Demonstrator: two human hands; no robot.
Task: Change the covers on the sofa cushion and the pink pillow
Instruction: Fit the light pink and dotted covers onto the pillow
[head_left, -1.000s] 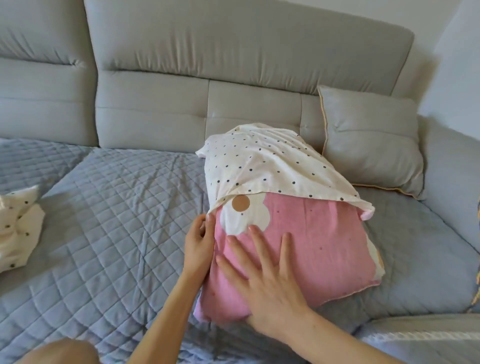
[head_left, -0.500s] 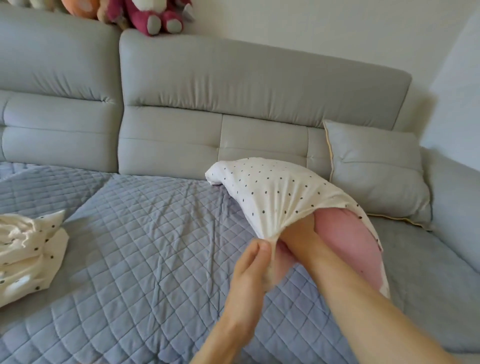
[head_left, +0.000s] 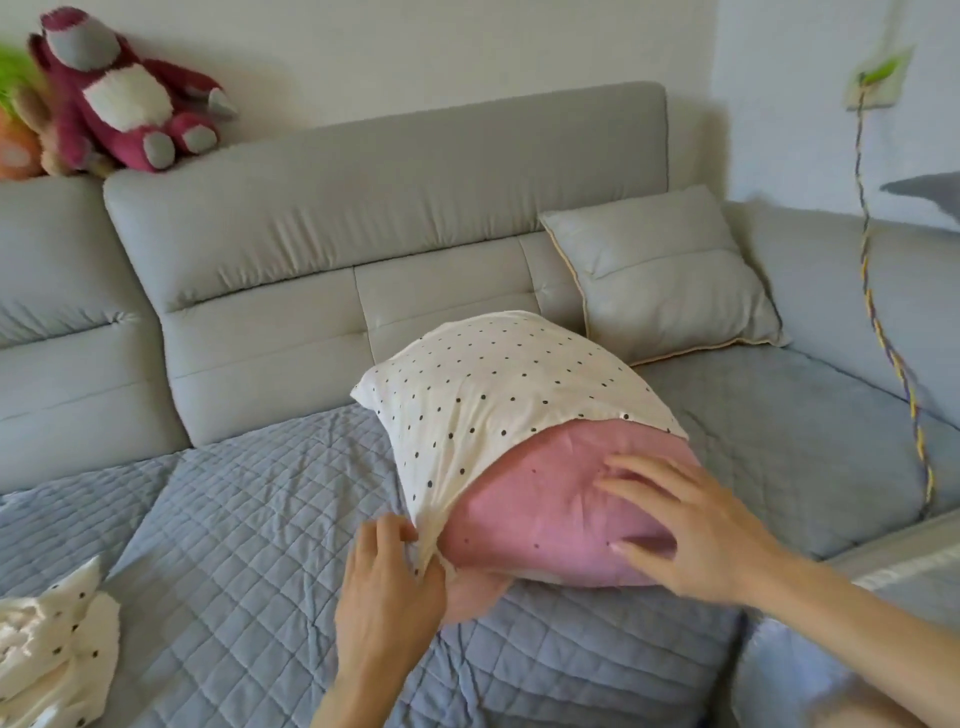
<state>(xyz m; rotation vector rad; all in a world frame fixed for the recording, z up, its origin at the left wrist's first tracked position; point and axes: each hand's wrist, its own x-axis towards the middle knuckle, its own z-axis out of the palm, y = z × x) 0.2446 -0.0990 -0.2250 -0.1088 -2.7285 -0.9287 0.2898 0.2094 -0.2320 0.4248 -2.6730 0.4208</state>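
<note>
Cream dotted cover (head_left: 498, 384) edge is pinched in the left hand (head_left: 387, 582), fingers curled on the gathered fabric at the cover's lower left corner, just at the pillow's near-left side. Right hand (head_left: 691, 530) has its grip spread, fingers straight and apart, pressing flat on the exposed end of the pink pillow (head_left: 540, 499); fingertips dent the pink fabric.

Pink pillow sits between the two hands, partly sheathed: far half inside the cover, near half bare. Cover mouth runs diagonally across the pillow from lower left up to the right. Pillow looks plump and creased around the pressing fingers, with a few tiny dark specks on the pink. Cover is cream with small black dots, wrinkled near the pinch, smoother at the far end.

Pillow rests on the quilted grey-blue sofa seat (head_left: 234, 519), tilted up toward the backrest. Grey sofa cushion (head_left: 670, 275) with yellow piping leans on the backrest just behind and right of the pillow, not touching it as far as visible. Another crumpled cream dotted cloth (head_left: 47, 649) lies on the seat at far left, well apart. Plush toys (head_left: 119, 98) sit on top of the backrest at upper left.
</note>
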